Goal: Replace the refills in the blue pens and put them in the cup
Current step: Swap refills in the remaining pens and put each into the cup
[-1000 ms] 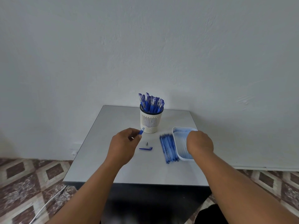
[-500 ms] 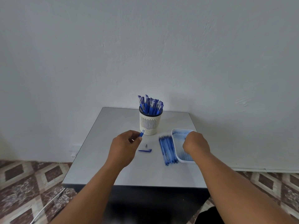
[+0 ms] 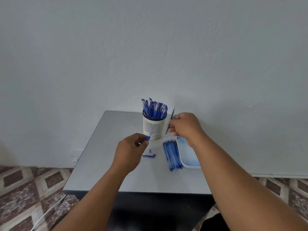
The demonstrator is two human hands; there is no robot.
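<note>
A white slotted cup point(image 3: 154, 128) full of blue pens point(image 3: 155, 108) stands at the back of the grey table point(image 3: 100, 157). My left hand point(image 3: 131, 150) grips a blue pen barrel point(image 3: 148, 137) just in front of the cup. Right of the cup, my right hand point(image 3: 185, 126) is raised and pinches a thin blue refill point(image 3: 171, 116), held nearly upright and blurred. A row of blue refills point(image 3: 172, 154) lies on the table beside a white tray point(image 3: 190, 166). A small pen tip point(image 3: 150, 150) and a blue cap point(image 3: 150, 155) lie between my hands.
The table stands against a white wall point(image 3: 150, 47). A tiled floor point(image 3: 25, 189) shows on both sides, with a white cable point(image 3: 48, 212) at the lower left. The table's front edge point(image 3: 133, 191) is close to my body.
My right hand has left the tray and risen up beside the cup, now holding a refill. My left hand has kept the barrel almost still.
</note>
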